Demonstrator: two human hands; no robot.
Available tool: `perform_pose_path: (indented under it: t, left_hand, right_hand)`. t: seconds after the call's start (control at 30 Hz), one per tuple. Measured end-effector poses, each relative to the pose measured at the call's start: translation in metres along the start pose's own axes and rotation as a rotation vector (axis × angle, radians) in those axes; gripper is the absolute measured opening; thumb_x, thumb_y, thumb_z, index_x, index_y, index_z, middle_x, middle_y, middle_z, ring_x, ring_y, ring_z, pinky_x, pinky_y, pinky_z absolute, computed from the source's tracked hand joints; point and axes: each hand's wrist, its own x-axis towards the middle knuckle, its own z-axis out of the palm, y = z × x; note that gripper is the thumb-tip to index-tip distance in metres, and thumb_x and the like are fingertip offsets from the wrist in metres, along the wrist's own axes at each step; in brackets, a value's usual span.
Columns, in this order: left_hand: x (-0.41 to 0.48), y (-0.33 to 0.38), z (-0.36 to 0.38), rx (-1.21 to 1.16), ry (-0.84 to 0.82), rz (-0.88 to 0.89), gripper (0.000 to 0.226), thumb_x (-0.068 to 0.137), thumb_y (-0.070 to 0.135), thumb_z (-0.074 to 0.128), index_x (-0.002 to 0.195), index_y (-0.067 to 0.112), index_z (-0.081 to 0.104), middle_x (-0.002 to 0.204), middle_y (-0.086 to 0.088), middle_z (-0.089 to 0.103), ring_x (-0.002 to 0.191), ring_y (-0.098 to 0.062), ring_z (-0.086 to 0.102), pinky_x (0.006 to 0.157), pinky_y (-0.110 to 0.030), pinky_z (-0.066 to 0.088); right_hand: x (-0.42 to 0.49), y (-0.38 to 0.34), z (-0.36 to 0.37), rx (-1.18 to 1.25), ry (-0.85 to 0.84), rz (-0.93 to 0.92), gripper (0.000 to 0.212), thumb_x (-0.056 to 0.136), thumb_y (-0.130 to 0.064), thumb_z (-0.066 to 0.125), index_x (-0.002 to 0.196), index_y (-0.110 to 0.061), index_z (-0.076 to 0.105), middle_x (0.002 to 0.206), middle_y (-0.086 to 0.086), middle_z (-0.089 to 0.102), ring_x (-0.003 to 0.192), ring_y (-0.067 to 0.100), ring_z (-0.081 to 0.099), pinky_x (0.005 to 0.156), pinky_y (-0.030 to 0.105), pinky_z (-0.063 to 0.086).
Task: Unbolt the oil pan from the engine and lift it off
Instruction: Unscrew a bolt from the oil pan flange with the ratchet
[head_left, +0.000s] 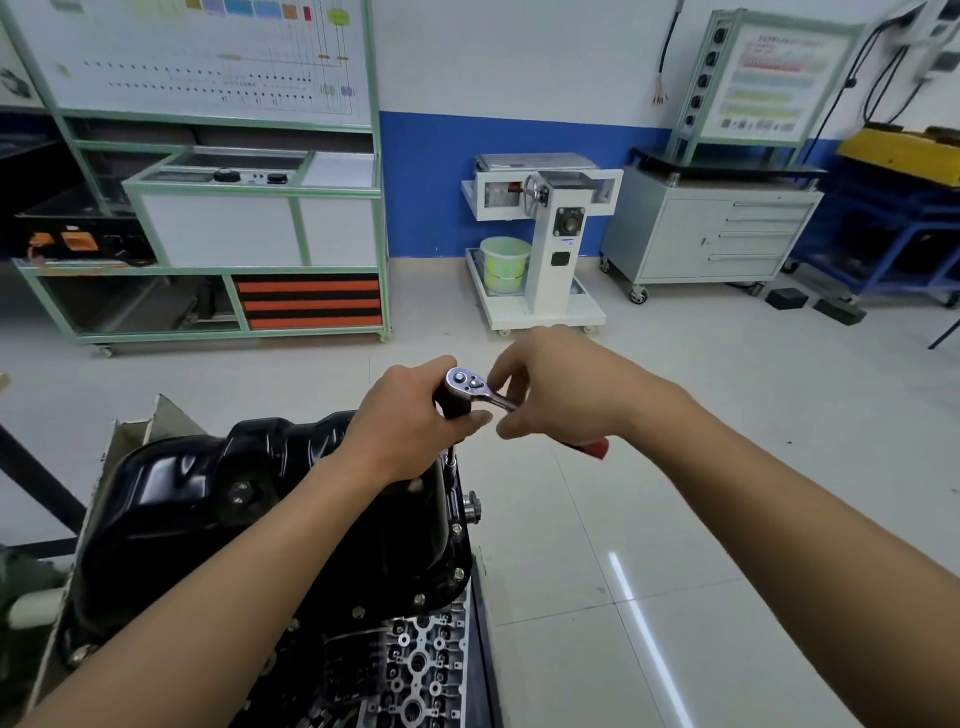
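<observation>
Head view: the person is standing over the oil pan, a glossy black metal shell with rounded bulges. It is sitting on the engine at lower left, with small bolts dotting its flange. The left hand is wrapping its fingers around the black piece just under the round head of the chrome ratchet. The right hand is clenching the ratchet's shaft, its red grip poking out below the palm. Across the shiny tiled floor, a pale green bucket is sitting on a white stand; I cannot tell what it holds.
</observation>
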Motion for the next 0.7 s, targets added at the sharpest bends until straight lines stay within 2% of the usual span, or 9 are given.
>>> perform_pose_path:
  t: [0.07,0.13,0.23,0.3,0.37,0.47,0.53,0.6,0.7]
  left_hand:
    - [0.000,-0.001,0.000,0.004,0.015,-0.009,0.029,0.081,0.039,0.082,0.077,0.030,0.055,0.066,0.013,0.063,0.062,-0.011,0.055,0.060,-0.033,0.046]
    - [-0.002,0.001,-0.002,-0.031,-0.025,0.012,0.024,0.082,0.035,0.082,0.082,0.037,0.059,0.073,0.015,0.066,0.061,-0.010,0.054,0.064,-0.034,0.050]
    - [-0.003,0.005,-0.006,-0.076,-0.204,0.047,0.024,0.085,0.027,0.081,0.097,0.041,0.064,0.090,0.014,0.072,0.064,-0.015,0.056,0.074,-0.041,0.056]
    - [-0.001,0.007,-0.009,-0.095,-0.289,0.070,0.021,0.087,0.021,0.079,0.101,0.031,0.069,0.096,0.007,0.073,0.059,-0.013,0.050,0.072,-0.038,0.053]
    - [0.001,0.010,-0.013,-0.121,-0.329,0.088,0.019,0.089,0.014,0.077,0.104,0.024,0.069,0.099,0.008,0.073,0.059,-0.014,0.052,0.067,-0.033,0.050]
    - [0.000,0.012,-0.016,-0.128,-0.352,0.046,0.019,0.090,0.016,0.077,0.106,0.022,0.069,0.097,0.007,0.073,0.078,-0.033,0.064,0.078,-0.040,0.055]
    - [-0.001,0.010,-0.016,-0.118,-0.343,0.025,0.016,0.088,0.019,0.080,0.101,0.021,0.072,0.092,0.001,0.075,0.080,-0.035,0.064,0.082,-0.044,0.056]
    - [-0.002,0.007,-0.013,-0.123,-0.301,0.006,0.014,0.085,0.024,0.083,0.093,0.020,0.073,0.086,-0.008,0.074,0.073,-0.030,0.063,0.078,-0.040,0.055]
    - [-0.003,0.004,-0.009,-0.121,-0.219,-0.009,0.018,0.081,0.030,0.085,0.084,0.022,0.069,0.074,-0.010,0.070,0.060,-0.022,0.056,0.071,-0.038,0.051]
  right_hand:
    - [-0.008,0.016,-0.005,0.079,0.028,-0.021,0.019,0.078,-0.029,0.083,0.095,-0.031,0.076,0.075,-0.020,0.070,0.060,0.005,0.060,0.054,0.019,0.047]
    - [-0.014,0.033,-0.004,0.144,0.089,-0.038,0.010,0.079,-0.030,0.084,0.087,-0.032,0.079,0.068,-0.020,0.067,0.054,0.006,0.057,0.049,0.017,0.042]
    - [-0.006,0.054,0.001,0.058,0.222,-0.039,0.009,0.085,-0.025,0.079,0.093,-0.029,0.080,0.085,-0.009,0.073,0.074,0.017,0.064,0.067,0.033,0.053]
    - [0.009,0.056,0.008,-0.006,0.311,-0.107,0.012,0.089,-0.018,0.073,0.099,-0.023,0.079,0.096,-0.005,0.075,0.083,0.021,0.064,0.078,0.038,0.054]
    - [0.023,0.050,0.015,0.035,0.397,-0.218,0.018,0.091,-0.010,0.070,0.107,-0.014,0.078,0.112,0.000,0.075,0.097,0.025,0.068,0.090,0.042,0.053]
    - [0.039,0.038,0.028,0.143,0.447,-0.314,0.025,0.094,-0.004,0.066,0.116,-0.009,0.075,0.128,0.005,0.069,0.119,0.022,0.064,0.104,0.043,0.049]
    - [0.042,0.034,0.036,0.190,0.455,-0.339,0.026,0.094,-0.004,0.066,0.118,-0.010,0.074,0.130,0.004,0.067,0.121,0.021,0.063,0.105,0.042,0.049]
    - [0.038,0.038,0.041,0.189,0.495,-0.335,0.026,0.093,-0.005,0.067,0.118,-0.011,0.074,0.129,0.003,0.068,0.117,0.022,0.063,0.102,0.041,0.049]
    - [0.021,0.048,0.037,0.077,0.567,-0.256,0.023,0.091,-0.014,0.072,0.113,-0.016,0.077,0.114,0.000,0.075,0.100,0.023,0.059,0.086,0.038,0.051]
